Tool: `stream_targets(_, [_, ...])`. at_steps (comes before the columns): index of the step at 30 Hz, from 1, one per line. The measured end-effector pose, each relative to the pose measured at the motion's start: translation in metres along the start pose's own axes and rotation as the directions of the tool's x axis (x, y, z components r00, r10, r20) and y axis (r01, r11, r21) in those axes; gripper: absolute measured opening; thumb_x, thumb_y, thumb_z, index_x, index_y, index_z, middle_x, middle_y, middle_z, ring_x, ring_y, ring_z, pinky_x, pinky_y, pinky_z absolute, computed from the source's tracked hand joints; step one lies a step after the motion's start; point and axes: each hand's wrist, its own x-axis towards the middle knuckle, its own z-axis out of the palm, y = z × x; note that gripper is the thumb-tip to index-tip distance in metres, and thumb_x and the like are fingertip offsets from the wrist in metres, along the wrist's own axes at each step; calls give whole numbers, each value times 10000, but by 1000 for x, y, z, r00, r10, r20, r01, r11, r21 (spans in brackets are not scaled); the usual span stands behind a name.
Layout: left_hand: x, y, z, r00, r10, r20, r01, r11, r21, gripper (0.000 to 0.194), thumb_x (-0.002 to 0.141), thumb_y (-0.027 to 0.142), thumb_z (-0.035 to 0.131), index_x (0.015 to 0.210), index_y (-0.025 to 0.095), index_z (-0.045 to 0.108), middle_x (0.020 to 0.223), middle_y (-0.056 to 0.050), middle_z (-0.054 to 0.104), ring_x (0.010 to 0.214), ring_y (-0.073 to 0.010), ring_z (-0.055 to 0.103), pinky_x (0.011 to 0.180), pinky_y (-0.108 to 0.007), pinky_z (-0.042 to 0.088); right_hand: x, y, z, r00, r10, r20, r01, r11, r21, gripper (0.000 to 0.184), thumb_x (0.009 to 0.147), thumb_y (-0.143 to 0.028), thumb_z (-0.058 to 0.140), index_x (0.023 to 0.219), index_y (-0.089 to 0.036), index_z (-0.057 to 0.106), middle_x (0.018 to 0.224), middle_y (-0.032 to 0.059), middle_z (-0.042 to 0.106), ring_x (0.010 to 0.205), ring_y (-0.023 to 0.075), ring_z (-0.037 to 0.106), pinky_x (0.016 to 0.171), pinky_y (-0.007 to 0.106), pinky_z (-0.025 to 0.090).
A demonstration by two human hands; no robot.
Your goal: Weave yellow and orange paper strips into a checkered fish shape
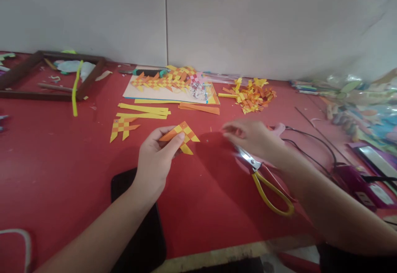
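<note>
Between the thumb and fingers of my left hand (155, 157) is a woven paper fish (186, 134) in orange and yellow checks, its pointed tails toward the right. My right hand (248, 134), smeared by motion, hovers over the table to the right of it; whether its fingers hold anything cannot be made out. Beneath that hand and forearm lie scissors (269, 194) with yellow handles, their blades partly hidden. A second woven paper fish (124, 128) rests on the table to the left. One tiny round dot (207, 141) sits between my hands.
Yellow paper strips (142, 109) and orange strips (200, 108) lie behind my hands. Farther back are a white sheet (161, 94) bearing several woven fish and a heap of paper scraps (254, 95). A black phone (145, 231), a brown frame (18, 74) and a corded glue gun (279, 129) flank them.
</note>
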Motion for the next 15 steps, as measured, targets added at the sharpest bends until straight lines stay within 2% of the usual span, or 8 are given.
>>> stream_targets(1, [0, 0, 0, 1000, 3, 0, -3, 1000, 1, 282, 710, 327, 863, 903, 205, 696, 846, 12, 722, 775, -113, 684, 655, -183, 564, 1, -16, 8, 994, -69, 80, 64, 996, 67, 125, 872, -221, 631, 938, -217, 737, 884, 29, 758, 752, 170, 684, 672, 292, 494])
stream_targets(2, [0, 0, 0, 1000, 6, 1, -6, 1000, 4, 286, 711, 330, 862, 908, 204, 697, 849, 9, 722, 776, -116, 686, 654, -185, 563, 2, -29, 14, 990, -95, 102, 86, 992, 92, 112, 868, -189, 631, 904, -217, 733, 891, 21, 758, 796, 168, 691, 717, 287, 500])
stream_targets(5, [0, 0, 0, 1000, 11, 2, -11, 1000, 14, 293, 715, 340, 858, 914, 197, 698, 838, 4, 715, 756, -116, 680, 640, -187, 559, 6, -46, 26, 988, -112, 106, 98, 987, 123, 158, 857, -99, 598, 863, -203, 717, 887, 25, 752, 834, 169, 685, 756, 283, 492])
stream_targets(11, [-1, -3, 1, 1000, -1, 9, 1, 999, 37, 284, 722, 347, 856, 913, 201, 706, 841, 5, 711, 770, -111, 669, 645, -174, 559, 7, -42, 27, 981, -160, 107, 145, 980, 135, 161, 883, -81, 554, 833, -186, 665, 858, 43, 708, 844, 181, 607, 787, 302, 451])
stream_targets(15, [-4, -2, 2, 1000, -4, 27, 1, 997, 81, 276, 735, 356, 847, 921, 207, 709, 832, 9, 709, 751, -110, 671, 659, -182, 567, 5, -39, 32, 969, -216, 123, 200, 972, 125, 133, 910, -127, 539, 813, -185, 609, 858, 60, 648, 841, 200, 538, 811, 344, 423])
